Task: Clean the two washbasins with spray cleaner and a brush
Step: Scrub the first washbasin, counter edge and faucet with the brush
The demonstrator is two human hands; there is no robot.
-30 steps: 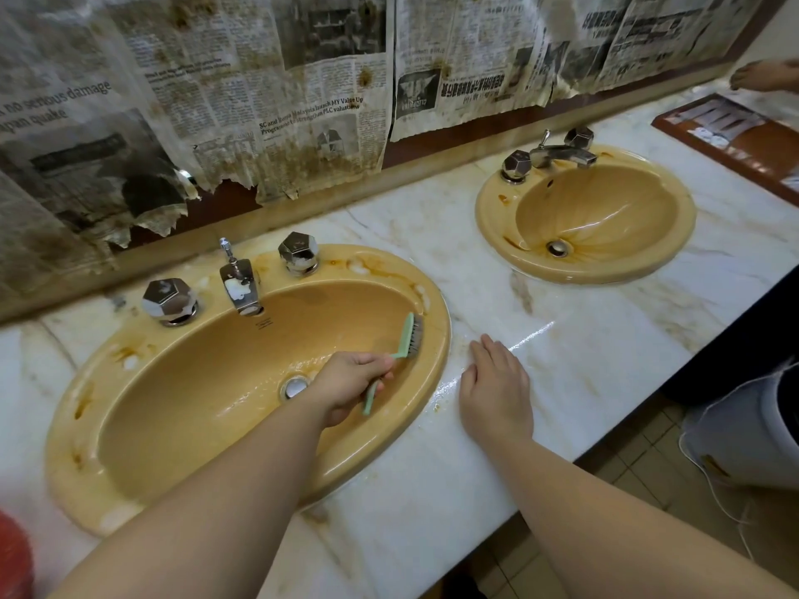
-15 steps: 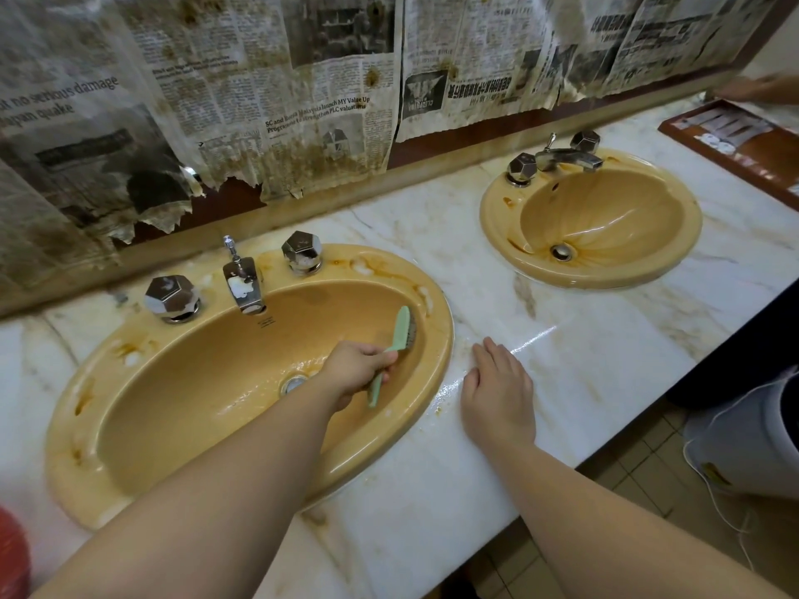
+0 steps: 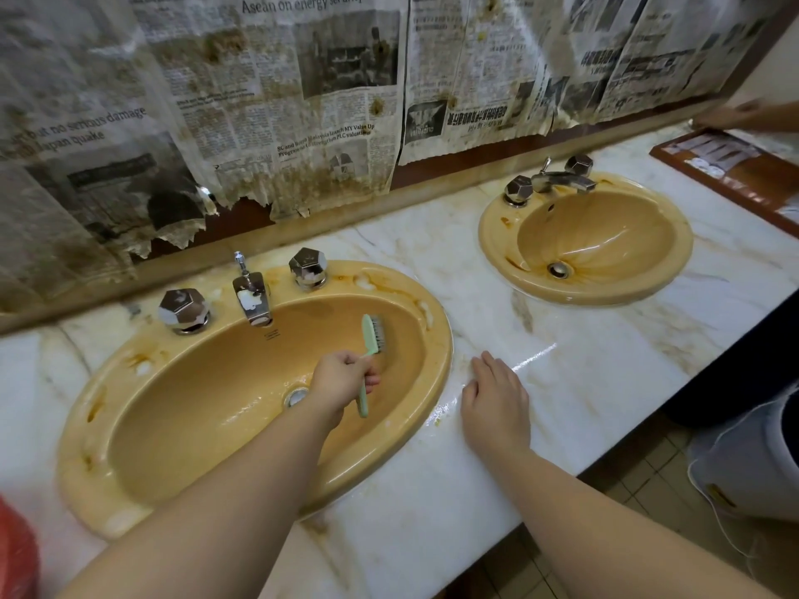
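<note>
Scrubbing the near washbasin, brush now further up the bowl.

The left hand point(image 3: 341, 380) grips the green brush point(image 3: 369, 345) by its handle inside the near washbasin point(image 3: 181, 408); the brush head has moved up from the right wall toward the back of the bowl since a moment ago, bristles facing right, though I can't quite tell whether they touch the surface. The right hand point(image 3: 497, 399) stays flat, fingers straight, on the wet marble desk point(image 3: 583, 365) just beside the basin rim. The far washbasin point(image 3: 592, 239) sits well apart to the right. Another person's hand point(image 3: 730, 116) has slid along the far desk edge.
</note>
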